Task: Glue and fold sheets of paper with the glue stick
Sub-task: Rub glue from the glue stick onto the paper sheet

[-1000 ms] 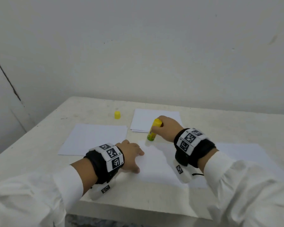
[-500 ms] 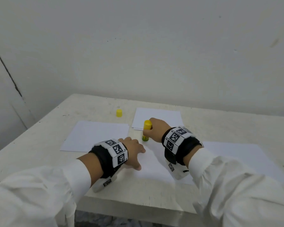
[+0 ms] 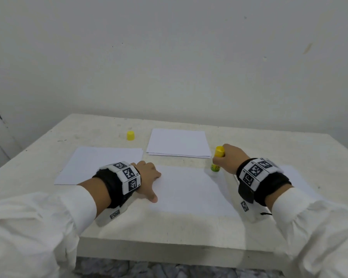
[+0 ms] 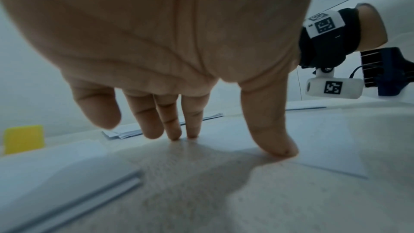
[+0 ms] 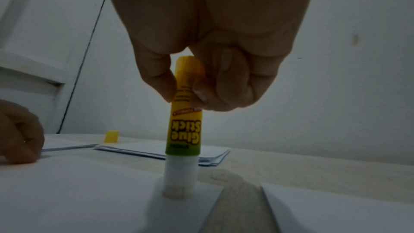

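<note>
A white sheet (image 3: 191,190) lies in front of me on the table. My left hand (image 3: 149,180) presses its left edge with spread, straight fingers (image 4: 272,141). My right hand (image 3: 230,158) grips an uncapped yellow and green glue stick (image 3: 217,161) upside down. The stick's white glue tip (image 5: 178,189) touches the sheet at its far right corner. In the right wrist view thumb and fingers pinch the glue stick's (image 5: 186,112) upper end.
The yellow cap (image 3: 130,135) stands at the back of the table. A stack of white sheets (image 3: 179,143) lies behind the worked sheet. Another sheet (image 3: 100,163) lies at the left and one more (image 3: 297,177) under my right wrist. The wall rises just behind.
My right hand has carried the glue stick along the sheet's far edge from its left end to its right corner. My left hand stays pressed on the sheet.
</note>
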### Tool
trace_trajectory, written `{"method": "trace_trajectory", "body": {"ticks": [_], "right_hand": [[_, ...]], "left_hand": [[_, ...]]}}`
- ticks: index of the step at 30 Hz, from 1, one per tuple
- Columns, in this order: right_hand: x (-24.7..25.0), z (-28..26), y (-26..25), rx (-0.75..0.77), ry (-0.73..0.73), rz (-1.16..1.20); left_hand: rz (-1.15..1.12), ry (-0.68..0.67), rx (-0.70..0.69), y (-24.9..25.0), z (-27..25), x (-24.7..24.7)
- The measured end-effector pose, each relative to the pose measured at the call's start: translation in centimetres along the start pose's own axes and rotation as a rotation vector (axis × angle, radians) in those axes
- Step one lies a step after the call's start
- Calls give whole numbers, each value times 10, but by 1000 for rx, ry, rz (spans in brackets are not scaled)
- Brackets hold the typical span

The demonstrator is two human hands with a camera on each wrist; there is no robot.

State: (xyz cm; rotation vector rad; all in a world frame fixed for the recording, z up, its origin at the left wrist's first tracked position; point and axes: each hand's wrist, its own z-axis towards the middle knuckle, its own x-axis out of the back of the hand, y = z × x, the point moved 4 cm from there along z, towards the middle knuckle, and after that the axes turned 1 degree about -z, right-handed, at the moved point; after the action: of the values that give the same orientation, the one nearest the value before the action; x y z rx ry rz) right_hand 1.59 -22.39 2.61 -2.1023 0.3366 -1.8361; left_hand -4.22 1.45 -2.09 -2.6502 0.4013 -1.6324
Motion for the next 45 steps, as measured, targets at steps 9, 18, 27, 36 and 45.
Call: {"method": "trace_trajectory", "body": {"ticks": [9, 18, 27, 36, 45], "right_hand": [[2, -15, -47, 183, 40, 198], [-60, -11, -131, 370, -180, -11], [-64, -43, -122, 469, -263, 24], [-54, -78, -104, 500, -308, 2], [-16, -84, -12, 297, -230, 12]], "left_hand": [[-131, -79, 82, -13, 3, -2], [-116, -86, 105, -15, 1, -2], [-56, -136, 62, -11, -2, -1], [5, -157, 42, -4, -1, 3], [87, -202, 64, 12, -7, 13]]}}
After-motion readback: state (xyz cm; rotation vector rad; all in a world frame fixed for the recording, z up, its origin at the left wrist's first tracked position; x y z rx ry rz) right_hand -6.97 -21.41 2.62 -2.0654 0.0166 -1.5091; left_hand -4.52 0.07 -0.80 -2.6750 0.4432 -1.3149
